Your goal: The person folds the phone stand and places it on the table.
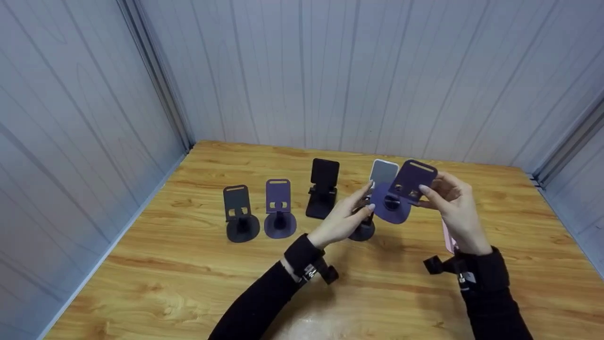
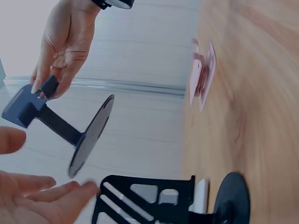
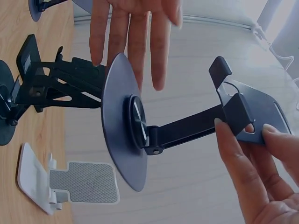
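Observation:
My right hand (image 1: 455,210) holds a dark purple phone stand (image 1: 417,178) above the table, thumb and fingers pinching its upper plate. The stand's round base (image 3: 119,123) faces my left hand (image 1: 340,219), and its arm (image 3: 189,129) is unfolded between base and plate. My left hand is beside the base with its fingers extended; in the right wrist view those fingers (image 3: 134,46) pass behind the disc. In the left wrist view a gap shows between the left fingers and the base (image 2: 91,137). A black stand with a slotted plate (image 2: 140,198) stands close by the left hand.
On the wooden table (image 1: 188,283) stand a dark grey stand (image 1: 236,198), another purple stand (image 1: 278,192), a black stand (image 1: 325,172) and a white-edged grey stand (image 1: 384,170). A folded pink stand (image 2: 203,77) lies to the right, partly behind my right hand. Pale panel walls (image 1: 330,71) enclose the table.

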A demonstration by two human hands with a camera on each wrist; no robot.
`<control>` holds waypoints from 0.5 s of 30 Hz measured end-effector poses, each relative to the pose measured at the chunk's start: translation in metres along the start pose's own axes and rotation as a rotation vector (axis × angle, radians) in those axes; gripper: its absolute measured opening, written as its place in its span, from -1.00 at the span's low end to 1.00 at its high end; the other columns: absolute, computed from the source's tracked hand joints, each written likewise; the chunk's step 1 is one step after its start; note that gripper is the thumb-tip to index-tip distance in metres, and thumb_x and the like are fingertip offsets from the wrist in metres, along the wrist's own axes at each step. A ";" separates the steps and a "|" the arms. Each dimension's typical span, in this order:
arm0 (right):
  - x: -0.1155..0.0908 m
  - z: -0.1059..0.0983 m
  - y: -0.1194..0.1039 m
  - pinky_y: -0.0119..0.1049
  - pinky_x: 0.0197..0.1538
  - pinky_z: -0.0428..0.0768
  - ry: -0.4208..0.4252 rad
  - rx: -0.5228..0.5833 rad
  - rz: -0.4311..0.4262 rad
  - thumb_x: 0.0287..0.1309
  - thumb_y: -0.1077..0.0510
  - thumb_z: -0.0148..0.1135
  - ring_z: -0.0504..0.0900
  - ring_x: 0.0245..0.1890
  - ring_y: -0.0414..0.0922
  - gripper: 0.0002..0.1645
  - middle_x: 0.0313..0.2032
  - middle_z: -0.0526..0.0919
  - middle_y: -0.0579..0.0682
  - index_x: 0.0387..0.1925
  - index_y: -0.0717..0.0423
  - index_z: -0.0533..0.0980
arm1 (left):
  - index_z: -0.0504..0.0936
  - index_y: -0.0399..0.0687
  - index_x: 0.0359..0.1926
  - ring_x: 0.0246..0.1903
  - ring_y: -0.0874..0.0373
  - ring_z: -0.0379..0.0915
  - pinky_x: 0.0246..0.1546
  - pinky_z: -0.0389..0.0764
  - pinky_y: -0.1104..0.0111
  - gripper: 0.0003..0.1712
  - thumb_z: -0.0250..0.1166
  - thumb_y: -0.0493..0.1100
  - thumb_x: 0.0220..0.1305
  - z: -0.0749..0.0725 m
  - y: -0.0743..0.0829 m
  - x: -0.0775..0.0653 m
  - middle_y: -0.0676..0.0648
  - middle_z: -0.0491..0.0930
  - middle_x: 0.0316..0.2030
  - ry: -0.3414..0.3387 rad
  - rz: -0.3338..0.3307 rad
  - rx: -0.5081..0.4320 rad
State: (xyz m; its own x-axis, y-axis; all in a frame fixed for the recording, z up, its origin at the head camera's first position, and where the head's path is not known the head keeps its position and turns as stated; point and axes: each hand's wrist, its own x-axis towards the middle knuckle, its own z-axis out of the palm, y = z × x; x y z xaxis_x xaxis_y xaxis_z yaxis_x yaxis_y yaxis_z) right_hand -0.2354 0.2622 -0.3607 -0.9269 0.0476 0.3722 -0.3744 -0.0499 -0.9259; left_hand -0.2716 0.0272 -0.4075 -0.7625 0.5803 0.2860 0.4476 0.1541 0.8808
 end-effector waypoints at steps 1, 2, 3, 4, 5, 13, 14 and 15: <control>0.000 0.001 0.001 -0.24 -0.25 0.75 -0.008 -0.002 -0.005 0.23 0.45 0.20 0.75 -0.30 -0.14 -0.75 -0.30 0.74 0.00 -0.04 0.43 0.54 | 0.02 -0.12 0.55 0.33 -0.05 0.38 0.28 0.48 0.38 -0.33 0.00 -0.16 0.54 0.000 -0.002 0.000 -0.21 0.21 0.47 0.006 -0.008 -0.047; 0.000 0.002 0.002 -0.24 -0.25 0.75 -0.016 -0.005 -0.010 0.23 0.45 0.20 0.75 -0.30 -0.14 -0.75 -0.30 0.74 0.00 -0.04 0.43 0.54 | 0.05 -0.13 0.54 0.25 -0.08 0.48 0.20 0.55 0.38 -0.34 0.02 -0.19 0.53 0.000 -0.004 0.001 -0.25 0.31 0.41 0.020 -0.017 -0.083; -0.001 0.003 0.003 -0.24 -0.24 0.75 -0.024 -0.006 -0.014 0.23 0.45 0.20 0.74 -0.30 -0.14 -0.74 -0.30 0.74 0.00 -0.03 0.42 0.55 | 0.08 -0.13 0.53 0.17 -0.14 0.54 0.12 0.61 0.35 -0.34 0.05 -0.21 0.51 0.000 -0.005 0.001 -0.29 0.39 0.35 0.037 -0.028 -0.124; -0.001 0.004 0.003 -0.24 -0.24 0.75 -0.034 -0.009 -0.020 0.23 0.45 0.21 0.74 -0.30 -0.15 -0.74 -0.30 0.74 0.00 -0.03 0.41 0.55 | 0.12 -0.13 0.52 0.11 -0.17 0.58 0.08 0.65 0.30 -0.35 0.07 -0.24 0.50 -0.001 -0.007 0.002 -0.31 0.46 0.29 0.053 -0.040 -0.169; -0.001 0.005 0.004 -0.25 -0.23 0.75 -0.046 -0.011 -0.026 0.23 0.44 0.21 0.74 -0.30 -0.15 -0.73 -0.30 0.74 0.00 -0.02 0.41 0.56 | 0.16 -0.13 0.50 0.06 -0.17 0.61 0.03 0.68 0.29 -0.36 0.09 -0.26 0.48 -0.002 -0.007 0.002 -0.32 0.52 0.23 0.074 -0.053 -0.204; -0.002 0.010 0.009 -0.26 -0.25 0.75 -0.104 -0.030 -0.066 0.27 0.45 0.17 0.74 -0.33 -0.15 -0.79 -0.33 0.73 0.01 -0.08 0.45 0.56 | 0.53 -0.30 0.23 -0.12 -0.06 0.72 -0.13 0.73 0.35 -0.54 0.28 -0.36 0.31 -0.010 -0.011 0.003 -0.32 0.70 -0.05 0.182 -0.117 -0.253; -0.001 0.011 0.009 -0.26 -0.25 0.75 -0.100 -0.034 -0.053 0.28 0.44 0.17 0.74 -0.34 -0.15 -0.82 -0.33 0.73 0.01 -0.11 0.45 0.56 | 0.53 -0.30 0.22 -0.13 -0.06 0.72 -0.14 0.73 0.36 -0.55 0.28 -0.37 0.30 -0.010 -0.010 0.003 -0.32 0.70 -0.06 0.185 -0.118 -0.249; -0.002 0.012 0.008 -0.26 -0.25 0.75 -0.091 -0.040 -0.036 0.28 0.42 0.16 0.73 -0.34 -0.16 -0.84 -0.34 0.73 0.01 -0.13 0.44 0.57 | 0.54 -0.30 0.21 -0.14 -0.06 0.72 -0.15 0.73 0.35 -0.55 0.28 -0.38 0.30 -0.011 -0.010 0.003 -0.32 0.71 -0.07 0.187 -0.115 -0.246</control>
State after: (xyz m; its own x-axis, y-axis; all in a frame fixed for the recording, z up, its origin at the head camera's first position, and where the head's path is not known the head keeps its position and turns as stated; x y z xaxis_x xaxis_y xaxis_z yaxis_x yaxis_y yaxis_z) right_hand -0.2374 0.2496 -0.3680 -0.9119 -0.0418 0.4082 -0.4082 -0.0102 -0.9129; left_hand -0.2831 0.0188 -0.4117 -0.8844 0.4099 0.2231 0.2444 -0.0007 0.9697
